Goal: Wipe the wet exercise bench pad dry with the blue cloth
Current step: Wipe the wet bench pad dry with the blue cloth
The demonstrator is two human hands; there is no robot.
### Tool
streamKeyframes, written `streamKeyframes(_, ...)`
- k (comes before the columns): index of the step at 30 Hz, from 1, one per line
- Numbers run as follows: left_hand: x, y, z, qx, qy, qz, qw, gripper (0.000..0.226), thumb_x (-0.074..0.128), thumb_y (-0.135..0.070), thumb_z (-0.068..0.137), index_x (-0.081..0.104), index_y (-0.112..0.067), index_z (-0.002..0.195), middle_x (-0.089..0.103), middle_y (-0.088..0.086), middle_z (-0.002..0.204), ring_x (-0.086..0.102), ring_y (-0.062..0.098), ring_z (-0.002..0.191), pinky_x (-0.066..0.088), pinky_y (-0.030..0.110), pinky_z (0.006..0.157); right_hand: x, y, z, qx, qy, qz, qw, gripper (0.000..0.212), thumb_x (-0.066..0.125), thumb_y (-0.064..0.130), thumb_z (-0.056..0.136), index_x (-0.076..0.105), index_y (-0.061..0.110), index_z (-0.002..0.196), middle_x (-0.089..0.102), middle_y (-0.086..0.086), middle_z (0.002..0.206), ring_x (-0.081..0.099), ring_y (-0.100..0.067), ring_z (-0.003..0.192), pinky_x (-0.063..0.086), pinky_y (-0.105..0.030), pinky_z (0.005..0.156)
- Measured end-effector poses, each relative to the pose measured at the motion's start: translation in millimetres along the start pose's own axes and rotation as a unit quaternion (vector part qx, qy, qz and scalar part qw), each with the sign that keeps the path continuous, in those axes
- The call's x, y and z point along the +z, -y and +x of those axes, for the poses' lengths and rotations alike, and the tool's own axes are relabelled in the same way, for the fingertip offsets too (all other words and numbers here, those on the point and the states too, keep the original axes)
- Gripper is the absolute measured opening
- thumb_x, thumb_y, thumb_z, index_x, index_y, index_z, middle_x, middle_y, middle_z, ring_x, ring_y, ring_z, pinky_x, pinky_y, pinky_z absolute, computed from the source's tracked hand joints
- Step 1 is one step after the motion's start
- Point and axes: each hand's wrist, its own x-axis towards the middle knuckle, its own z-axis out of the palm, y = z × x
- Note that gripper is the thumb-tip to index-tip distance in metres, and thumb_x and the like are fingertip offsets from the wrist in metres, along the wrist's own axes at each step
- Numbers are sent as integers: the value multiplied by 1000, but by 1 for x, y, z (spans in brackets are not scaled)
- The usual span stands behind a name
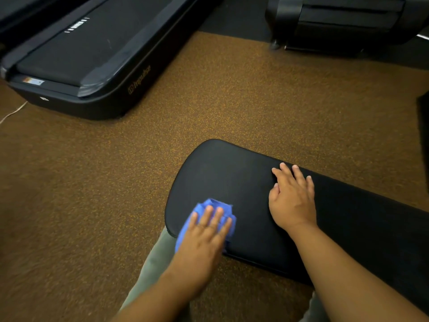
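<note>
We start with the bench pad [232, 182], a black padded surface running from the middle of the view out toward four o'clock, its rounded end nearest the centre. Any wetness is hard to make out on the dark upholstery; we cannot tell which parts are dry.

The blue cloth [214, 204] lies bunched on the pad's near corner, at about seven o'clock from the pad's middle, partly hanging over the edge. Our left hand [204, 238] presses it flat, fingers [217, 216] straight and slightly spread on top of the cloth, not curled round it. We judge the flat palm is meant to spread pressure so the cloth soaks up more with each pass.

Our right hand [292, 201] rests on the pad at about three o'clock from the cloth, well apart from it, fingers extended and fanned, holding nothing. It seems to steady us as we lean over.

Pale green trousers [153, 263] show under the left forearm. The speckled brown floor [232, 94] surrounds the bench. At eleven o'clock sits a treadmill [76, 59] with gold lettering on its side that appears to read "impulse"; a small sticker near its end is too small to read.
</note>
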Motion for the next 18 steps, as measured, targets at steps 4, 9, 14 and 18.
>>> streamKeyframes(4,1,-37,20,32,25,10,999,57,41,-34,81,47,-22,137,49,2,142,37,25,135,29,51,110,1,0,0,2,-3,6,1000,46,36,24,93,38,24,139,28,4,153,12,-18,144,5,-45,117)
streamKeyframes(9,-24,-15,84,-54,23,20,998,57,28,-35,92,28,-21,147,30,7,154,25,29,143,26,54,110,0,-1,0,0,5,2,1000,46,34,25,94,37,25,140,26,5,153,10,-17,144,5,-44,117)
streamKeyframes(14,-41,36,155,-118,31,13,992,55,24,-35,101,5,-22,151,1,4,160,-1,28,147,7,52,116,-3,0,1,0,4,7,1000,45,35,26,94,37,26,140,26,6,153,9,-16,144,5,-44,117)
streamKeyframes(18,-41,64,147,-179,0,-7,984,53,26,-33,101,13,-19,150,9,7,159,8,30,146,15,49,115,-3,-1,1,0,5,13,1000,45,35,26,95,37,25,140,27,5,153,9,-17,144,4,-44,117)
